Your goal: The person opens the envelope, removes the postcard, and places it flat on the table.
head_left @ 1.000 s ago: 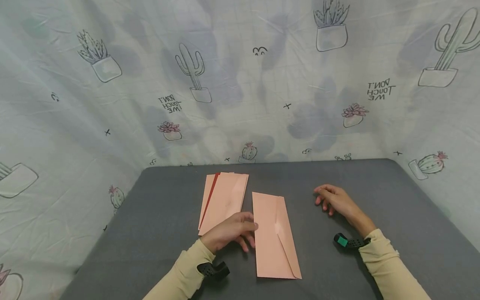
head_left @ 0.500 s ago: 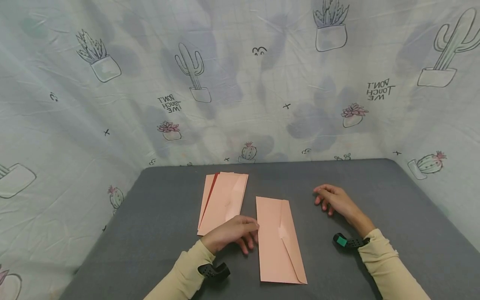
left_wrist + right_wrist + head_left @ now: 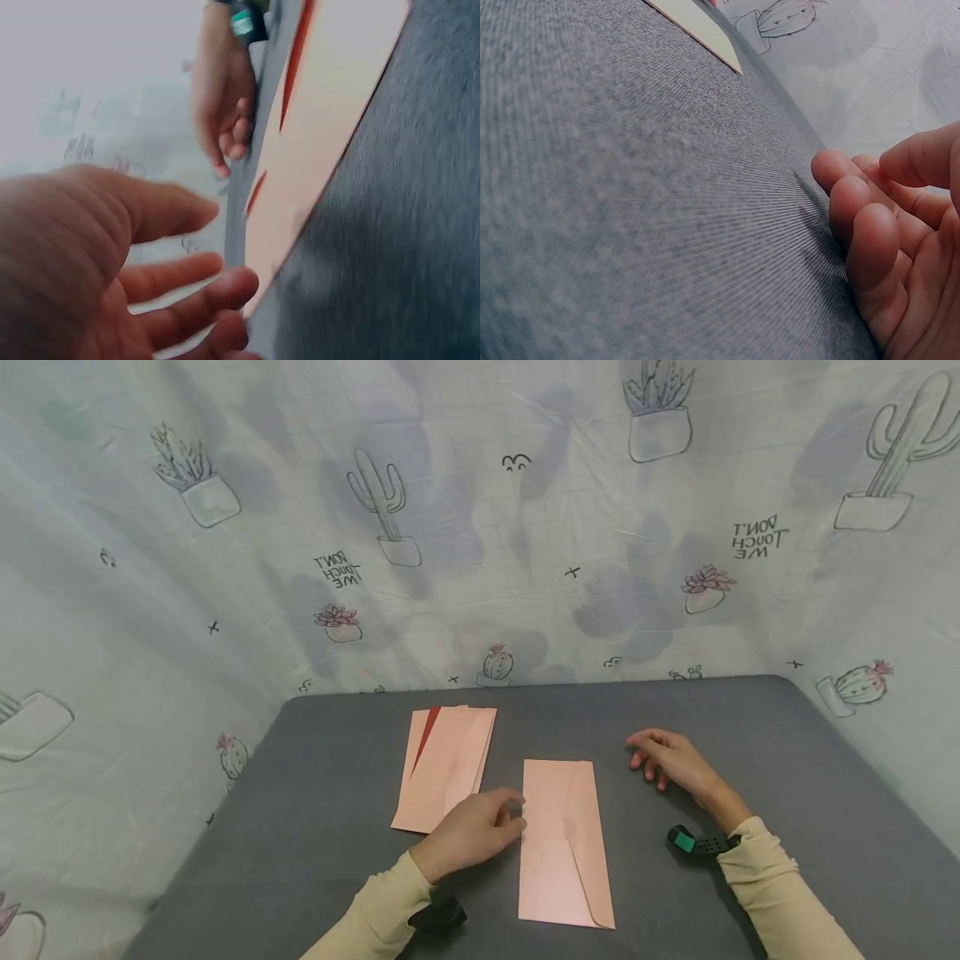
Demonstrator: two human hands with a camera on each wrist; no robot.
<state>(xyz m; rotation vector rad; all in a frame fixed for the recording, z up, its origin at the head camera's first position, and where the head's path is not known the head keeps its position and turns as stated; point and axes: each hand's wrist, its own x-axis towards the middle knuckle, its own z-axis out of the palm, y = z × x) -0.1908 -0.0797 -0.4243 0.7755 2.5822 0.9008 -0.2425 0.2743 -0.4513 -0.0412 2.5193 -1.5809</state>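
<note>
A pink envelope (image 3: 555,835) lies lengthwise on the grey table in the middle of the head view, its flap seam toward the right. Beside its left edge is my left hand (image 3: 474,828), thumb and fingers parted; in the left wrist view nothing sits between them. Whether a fingertip touches the edge I cannot tell. Red shows through gaps along the envelope (image 3: 337,90) there. Farther left, a small fanned pile of pink envelopes (image 3: 450,752) has a red strip (image 3: 425,735) among them. My right hand (image 3: 675,766) rests on the table at right, fingers loosely curled, holding nothing.
The grey table (image 3: 315,793) runs back to a pale curtain (image 3: 465,527) printed with cactus drawings, which also closes off both sides. Dark bands (image 3: 701,843) are worn at the wrists.
The single envelope has slid right and toward me, then straightened. My left thumb, earlier on its edge, has come off it. The pile's red strip shows shorter. The right hand stays still.
</note>
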